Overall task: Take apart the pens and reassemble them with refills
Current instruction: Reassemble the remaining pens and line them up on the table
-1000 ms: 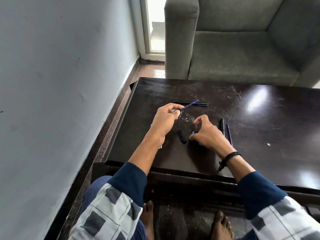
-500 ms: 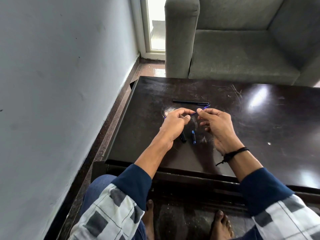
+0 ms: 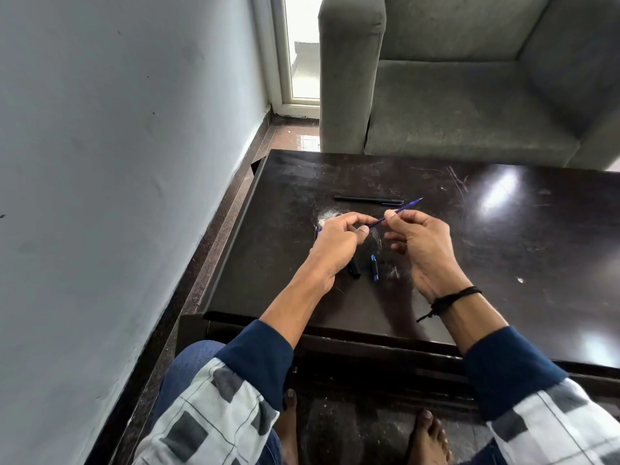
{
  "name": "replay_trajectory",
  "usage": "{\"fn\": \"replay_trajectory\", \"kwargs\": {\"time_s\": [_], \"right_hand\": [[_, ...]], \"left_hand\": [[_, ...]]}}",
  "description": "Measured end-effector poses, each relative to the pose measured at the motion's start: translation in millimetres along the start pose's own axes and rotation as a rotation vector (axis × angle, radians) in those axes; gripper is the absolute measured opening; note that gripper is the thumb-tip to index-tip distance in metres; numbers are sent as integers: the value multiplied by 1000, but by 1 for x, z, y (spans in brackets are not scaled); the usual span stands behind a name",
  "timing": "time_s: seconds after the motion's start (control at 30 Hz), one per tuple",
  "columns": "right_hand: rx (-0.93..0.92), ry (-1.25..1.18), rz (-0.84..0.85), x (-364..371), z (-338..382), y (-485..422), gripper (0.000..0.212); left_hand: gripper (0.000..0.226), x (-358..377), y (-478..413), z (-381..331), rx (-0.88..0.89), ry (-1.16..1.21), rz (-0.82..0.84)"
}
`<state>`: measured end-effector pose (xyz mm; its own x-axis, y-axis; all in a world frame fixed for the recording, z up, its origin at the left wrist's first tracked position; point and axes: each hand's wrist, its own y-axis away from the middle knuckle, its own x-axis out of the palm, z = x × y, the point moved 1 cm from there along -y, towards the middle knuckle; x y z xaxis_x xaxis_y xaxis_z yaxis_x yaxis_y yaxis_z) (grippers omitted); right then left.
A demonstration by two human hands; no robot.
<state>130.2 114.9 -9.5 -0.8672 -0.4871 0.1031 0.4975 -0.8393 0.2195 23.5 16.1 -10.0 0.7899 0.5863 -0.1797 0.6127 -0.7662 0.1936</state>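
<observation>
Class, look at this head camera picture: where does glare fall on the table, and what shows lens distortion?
Head view: bright window glare on the glossy dark table at far right; the wall and the sofa lean and bow from the wide-angle lens; hands look sharp.

Table (image 3: 503, 263): very dark brown, glossy, pale scratches and white glare patches. Refill (image 3: 399, 211): blue. Pen (image 3: 369, 199) on table: black. Small cap (image 3: 354, 268): black; small piece (image 3: 374, 267) beside it: blue with black. Sleeves (image 3: 235, 407): navy cuffs, then white with grey squares and thin dark lines. Wristband (image 3: 453, 297): black. Sofa (image 3: 469, 95): grey-green. Wall (image 3: 117, 162): pale grey.
</observation>
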Motion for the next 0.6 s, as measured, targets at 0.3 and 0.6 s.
{"fn": "replay_trajectory", "kwargs": {"time_s": [0.3, 0.6], "right_hand": [[-6, -177, -98, -32, 25, -14, 10], [12, 695, -279, -93, 32, -32, 17]], "left_hand": [[29, -4, -2, 4, -27, -56, 6], [25, -6, -6, 7, -21, -10, -6]]}}
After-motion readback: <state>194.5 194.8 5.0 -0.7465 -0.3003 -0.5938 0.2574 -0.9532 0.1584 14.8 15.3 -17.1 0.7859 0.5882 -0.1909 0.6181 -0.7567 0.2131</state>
